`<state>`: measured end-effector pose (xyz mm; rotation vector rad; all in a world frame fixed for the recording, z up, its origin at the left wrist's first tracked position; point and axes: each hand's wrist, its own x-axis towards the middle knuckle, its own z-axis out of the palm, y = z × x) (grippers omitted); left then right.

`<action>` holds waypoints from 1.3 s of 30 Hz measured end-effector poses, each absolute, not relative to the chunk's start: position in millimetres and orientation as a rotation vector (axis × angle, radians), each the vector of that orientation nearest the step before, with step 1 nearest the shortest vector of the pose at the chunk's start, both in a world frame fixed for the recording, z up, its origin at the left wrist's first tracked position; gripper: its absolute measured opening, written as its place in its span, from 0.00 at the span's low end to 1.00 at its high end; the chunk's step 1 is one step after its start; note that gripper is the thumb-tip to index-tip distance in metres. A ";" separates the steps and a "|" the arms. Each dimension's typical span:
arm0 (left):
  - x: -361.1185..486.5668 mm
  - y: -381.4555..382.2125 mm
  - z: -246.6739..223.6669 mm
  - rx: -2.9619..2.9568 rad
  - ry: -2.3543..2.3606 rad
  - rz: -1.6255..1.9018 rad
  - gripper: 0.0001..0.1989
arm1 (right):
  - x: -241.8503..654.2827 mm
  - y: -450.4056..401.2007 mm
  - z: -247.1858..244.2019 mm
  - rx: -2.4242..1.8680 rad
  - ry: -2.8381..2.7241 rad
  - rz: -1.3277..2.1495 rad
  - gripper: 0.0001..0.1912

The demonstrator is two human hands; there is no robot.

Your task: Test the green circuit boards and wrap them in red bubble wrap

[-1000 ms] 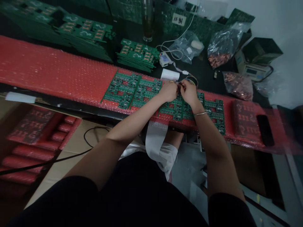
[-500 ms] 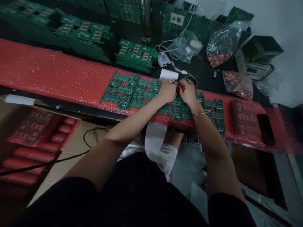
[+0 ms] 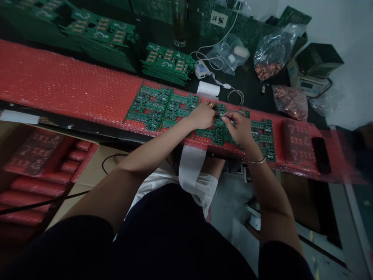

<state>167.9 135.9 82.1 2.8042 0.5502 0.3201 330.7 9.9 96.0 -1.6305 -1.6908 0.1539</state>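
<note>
Green circuit boards (image 3: 148, 103) lie in a row on red bubble wrap, their small components facing up. My left hand (image 3: 203, 116) rests over the middle boards, fingers curled and tips bent down toward the board; whatever is under them is hidden. Just to its right, my right hand (image 3: 239, 126) pinches the end of a thin cable of coloured wires (image 3: 232, 111) above a board. That cable loops back to a white connector (image 3: 227, 86) and a small white device with a screen (image 3: 201, 69).
Stacks of green boards (image 3: 166, 66) stand behind. A white roll (image 3: 208, 88), a glass (image 3: 180, 31), bags of copper-coloured pieces (image 3: 290, 102) and a scale (image 3: 309, 83) sit further back. A wrapped board pack (image 3: 297, 142) and a phone (image 3: 321, 154) lie right. A carton (image 3: 84, 171) stands lower left.
My hands were close together near the boards' back edge. Both have come nearer to me; my right hand has shifted right, opening a small gap between them. The wire loop now shows more fully.
</note>
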 end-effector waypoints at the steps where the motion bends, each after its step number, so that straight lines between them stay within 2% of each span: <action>1: 166.3 136.6 81.0 2.766 0.535 0.355 0.20 | 325.9 1.4 92.8 -1.629 -1.707 0.155 0.21; 6: 137.2 120.8 82.8 2.551 0.615 0.620 0.26 | 315.4 -12.1 75.3 -1.638 -1.759 0.108 0.20; 13: 77.2 63.4 91.5 2.393 0.751 0.866 0.16 | 314.5 -10.4 68.8 -1.598 -1.797 0.058 0.17; 18: 52.2 25.9 76.2 2.347 0.786 0.894 0.10 | 315.3 -10.3 64.5 -1.612 -1.841 0.046 0.15; 26: 57.4 -1.8 22.4 2.611 0.636 0.685 0.07 | 317.1 -6.5 62.9 -1.649 -1.827 0.074 0.14; 33: 61.3 -4.2 -2.2 2.792 0.615 0.945 0.10 | 316.5 -6.4 61.9 -1.640 -1.813 0.081 0.15; 39: 53.6 -12.9 6.1 2.738 0.518 1.167 0.07 | 317.1 -6.9 59.8 -1.665 -1.807 0.090 0.13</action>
